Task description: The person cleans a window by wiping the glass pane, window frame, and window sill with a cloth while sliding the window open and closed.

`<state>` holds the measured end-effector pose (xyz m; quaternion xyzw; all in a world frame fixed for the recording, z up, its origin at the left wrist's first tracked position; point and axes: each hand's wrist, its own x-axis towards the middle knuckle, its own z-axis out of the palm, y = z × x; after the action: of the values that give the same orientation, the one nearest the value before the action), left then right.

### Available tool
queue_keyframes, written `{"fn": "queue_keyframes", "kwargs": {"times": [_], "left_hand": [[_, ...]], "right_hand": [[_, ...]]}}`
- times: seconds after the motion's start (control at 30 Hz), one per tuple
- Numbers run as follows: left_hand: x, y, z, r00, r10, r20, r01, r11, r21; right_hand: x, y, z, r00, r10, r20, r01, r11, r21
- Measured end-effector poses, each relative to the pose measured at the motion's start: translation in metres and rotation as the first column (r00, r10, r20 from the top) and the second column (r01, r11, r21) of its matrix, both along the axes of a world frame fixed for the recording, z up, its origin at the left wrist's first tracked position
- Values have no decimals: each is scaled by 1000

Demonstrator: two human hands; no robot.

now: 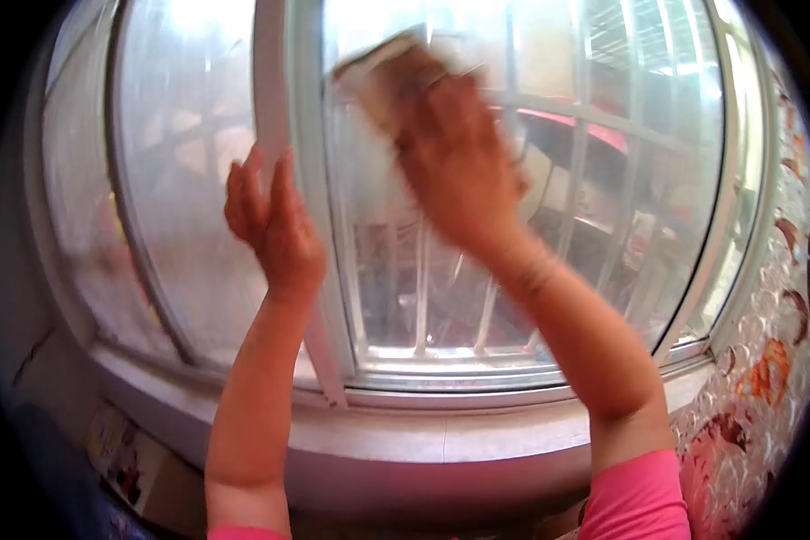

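My right hand (pixel 454 148) presses a folded, pale brown cloth (pixel 369 79) flat against the upper part of the window pane (pixel 477 297). Motion blurs both hand and cloth, and the fingers hide much of the cloth. To the left, my left hand (pixel 274 225) is raised with its fingers apart and nothing in them. It is in front of the upright metal window frame (pixel 283 81); whether its fingertips touch the frame, I cannot tell.
A pale ledge (pixel 441 436) runs below the window. Beyond the glass are upright bars (pixel 421 297). On the right hangs a clear, patterned plastic sheet or curtain (pixel 765 360). A box-like thing (pixel 139 468) stands low at the left.
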<state>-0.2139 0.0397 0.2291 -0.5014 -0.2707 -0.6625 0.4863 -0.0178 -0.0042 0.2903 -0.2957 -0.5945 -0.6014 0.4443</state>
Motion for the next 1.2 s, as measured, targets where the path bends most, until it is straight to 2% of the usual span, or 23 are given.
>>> {"fn": "queue_keyframes", "kwargs": {"times": [0.1,0.17,0.23,0.27,0.37,0.4,0.43,0.5,0.53,0.57,0.63,0.7,0.8,0.83,0.9,0.97,1.03,1.07,1.1,1.13,1.17,1.2], "left_hand": [[2,-6,-6,1000,-25,7,25,1000,-10],[-2,10,-12,998,-23,60,25,999,-35],[-4,6,-17,998,-40,45,43,997,-64],[-8,8,-18,999,-33,36,35,997,-65],[-12,19,-22,999,-42,28,44,997,-57],[-13,22,-22,999,-39,21,40,998,-49],[-14,24,-22,999,-38,13,39,998,-48],[-19,38,-21,999,-41,-32,39,998,-55],[-21,43,-21,998,-39,-58,36,998,-42],[-22,49,-21,996,-38,-82,35,999,-36],[-19,48,-22,997,-39,-68,36,998,-54],[-19,73,-39,998,-56,-8,55,996,-65],[-21,77,-41,998,-64,-21,62,993,-99],[-21,77,-39,997,-69,-31,66,994,-93],[-21,80,-39,995,-79,-53,74,993,-88],[-22,96,-51,994,-102,-29,99,990,-102],[-25,98,-53,995,-100,-16,97,989,-115],[-23,97,-54,995,-99,-15,96,987,-128],[-22,96,-54,995,-101,-13,99,985,-142],[-22,96,-55,992,-123,-13,119,981,-155],[-22,97,-53,992,-121,-22,116,982,-149],[-22,98,-53,993,-119,-20,115,983,-143]], "right_hand": [[-15,-6,-62,942,-12,335,79,979,-188],[0,-3,-111,866,-78,494,194,963,-189],[28,1,-135,839,35,543,110,966,-232],[40,0,-132,785,-69,615,262,938,-229],[89,-19,-93,954,-102,284,214,891,-401],[116,-23,-80,967,-181,179,227,933,-278],[145,-26,-68,967,-246,64,253,954,-159],[196,-32,-58,938,-296,-179,277,953,-124],[221,-38,-57,927,-288,-241,275,958,-86],[247,-38,-61,875,-378,-304,363,926,-106],[292,-38,-79,834,-385,-394,385,919,-83],[292,-23,-96,859,-368,-356,364,928,-79],[264,-24,-158,888,-370,-274,346,929,-134],[250,-26,-188,909,-306,-283,248,943,-222],[238,-39,-249,903,-329,-276,188,881,-435],[236,-35,-268,913,-347,-213,149,771,-620],[246,-28,-250,856,-490,-166,305,738,-602],[275,-8,-240,894,-422,-153,338,857,-389],[280,-7,-214,897,-371,-239,288,903,-320],[263,-5,-163,882,-337,-329,267,933,-241],[263,0,-120,868,-363,-338,325,931,-165],[253,1,-76,924,-313,-220,325,946,18]]}}
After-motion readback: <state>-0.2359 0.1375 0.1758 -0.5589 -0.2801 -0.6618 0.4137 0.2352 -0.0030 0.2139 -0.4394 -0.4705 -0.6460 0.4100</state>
